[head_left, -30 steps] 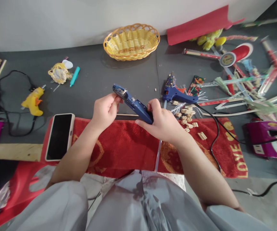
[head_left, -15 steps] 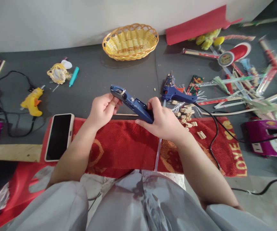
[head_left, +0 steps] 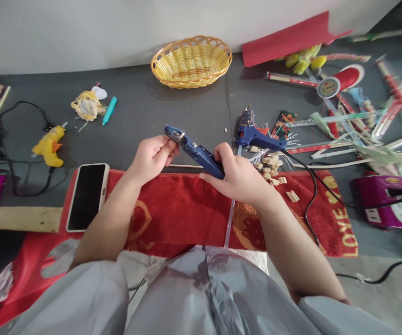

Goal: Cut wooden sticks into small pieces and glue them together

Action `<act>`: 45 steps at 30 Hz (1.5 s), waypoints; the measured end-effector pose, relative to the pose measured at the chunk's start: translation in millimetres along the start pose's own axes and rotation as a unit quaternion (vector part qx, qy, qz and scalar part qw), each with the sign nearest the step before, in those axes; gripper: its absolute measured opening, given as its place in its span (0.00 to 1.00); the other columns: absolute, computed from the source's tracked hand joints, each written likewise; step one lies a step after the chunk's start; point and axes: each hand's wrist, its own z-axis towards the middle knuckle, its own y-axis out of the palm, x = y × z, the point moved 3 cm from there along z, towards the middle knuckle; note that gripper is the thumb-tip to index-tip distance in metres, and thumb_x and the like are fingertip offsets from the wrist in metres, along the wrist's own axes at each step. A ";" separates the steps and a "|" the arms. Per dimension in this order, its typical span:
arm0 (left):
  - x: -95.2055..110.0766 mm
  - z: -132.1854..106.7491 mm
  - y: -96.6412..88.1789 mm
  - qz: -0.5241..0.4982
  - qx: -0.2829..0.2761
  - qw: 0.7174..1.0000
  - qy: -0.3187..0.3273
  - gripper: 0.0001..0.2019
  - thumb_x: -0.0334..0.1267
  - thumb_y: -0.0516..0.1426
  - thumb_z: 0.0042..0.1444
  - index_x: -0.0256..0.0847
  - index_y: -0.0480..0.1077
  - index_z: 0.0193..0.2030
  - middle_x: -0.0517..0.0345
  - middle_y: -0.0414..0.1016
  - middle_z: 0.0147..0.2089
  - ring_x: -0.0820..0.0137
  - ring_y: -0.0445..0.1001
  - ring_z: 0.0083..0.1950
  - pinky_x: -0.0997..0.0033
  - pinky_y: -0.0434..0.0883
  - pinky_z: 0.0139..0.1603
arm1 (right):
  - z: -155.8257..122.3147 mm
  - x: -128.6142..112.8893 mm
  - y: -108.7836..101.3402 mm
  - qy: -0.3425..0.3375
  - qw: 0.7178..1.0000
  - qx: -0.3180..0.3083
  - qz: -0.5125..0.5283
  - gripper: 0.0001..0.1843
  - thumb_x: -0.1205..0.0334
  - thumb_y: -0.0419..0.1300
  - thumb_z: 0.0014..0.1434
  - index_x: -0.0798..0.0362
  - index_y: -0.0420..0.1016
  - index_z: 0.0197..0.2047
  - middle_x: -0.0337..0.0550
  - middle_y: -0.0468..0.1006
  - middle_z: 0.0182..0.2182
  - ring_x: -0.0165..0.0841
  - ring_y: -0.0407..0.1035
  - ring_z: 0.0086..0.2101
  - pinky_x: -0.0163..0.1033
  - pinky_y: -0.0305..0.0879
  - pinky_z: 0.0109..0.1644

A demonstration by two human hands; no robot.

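Note:
My right hand (head_left: pixel 237 174) is wrapped around the handle of a blue hand cutter (head_left: pixel 195 151) with a metal part near its tip. The tool slants up to the left, above the table edge. At its far end my left hand (head_left: pixel 157 156) is closed, thumb and fingers pinched together by the jaw; what they hold is hidden. A thin wooden stick (head_left: pixel 187 166) shows below the tool, between the hands. Under my forearms lies a red towel (head_left: pixel 180 209). Just right of my right hand, several short pale wooden pieces (head_left: pixel 270 166) are heaped beside a blue glue gun (head_left: pixel 253 135).
A yellow wicker basket (head_left: pixel 192 63) stands at the back. To the left are a phone (head_left: pixel 87 197), a yellow glue gun (head_left: pixel 50 145) and a teal marker (head_left: pixel 110 110). Wrapped sticks, a red ribbon spool (head_left: pixel 342 81) and a purple power strip (head_left: pixel 389 200) with cables crowd the right.
The view has shifted slightly. Both hands and the blue cutter keep nearly the same pose, with the cutter's tip a little to the right in the picture.

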 end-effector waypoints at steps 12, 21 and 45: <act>-8.6 -2.4 -1.7 -0.138 -0.072 0.984 -0.081 0.22 0.57 0.54 0.58 0.40 0.65 0.26 0.66 0.55 0.14 0.81 0.52 0.13 0.77 0.49 0.12 | -0.2 1.9 -1.4 -0.015 1.000 0.016 0.012 0.24 0.44 0.61 0.53 0.47 0.49 0.37 0.33 0.64 0.25 0.30 0.60 0.22 0.36 0.56 0.28; -6.8 -2.8 3.7 -0.191 -0.099 0.972 -0.098 0.21 0.57 0.55 0.56 0.42 0.62 0.24 0.67 0.51 0.13 0.82 0.48 0.12 0.78 0.48 0.11 | 0.7 4.4 -1.5 -0.063 0.997 0.023 0.032 0.24 0.43 0.59 0.53 0.47 0.49 0.37 0.33 0.62 0.26 0.29 0.59 0.23 0.35 0.56 0.28; -0.3 -3.0 1.2 -0.066 -0.030 0.997 -0.020 0.21 0.53 0.50 0.63 0.40 0.66 0.26 0.65 0.60 0.15 0.80 0.59 0.16 0.77 0.58 0.17 | 0.4 6.3 -4.6 -0.030 0.999 -0.005 0.027 0.23 0.44 0.59 0.52 0.48 0.50 0.37 0.34 0.63 0.26 0.30 0.59 0.24 0.36 0.54 0.29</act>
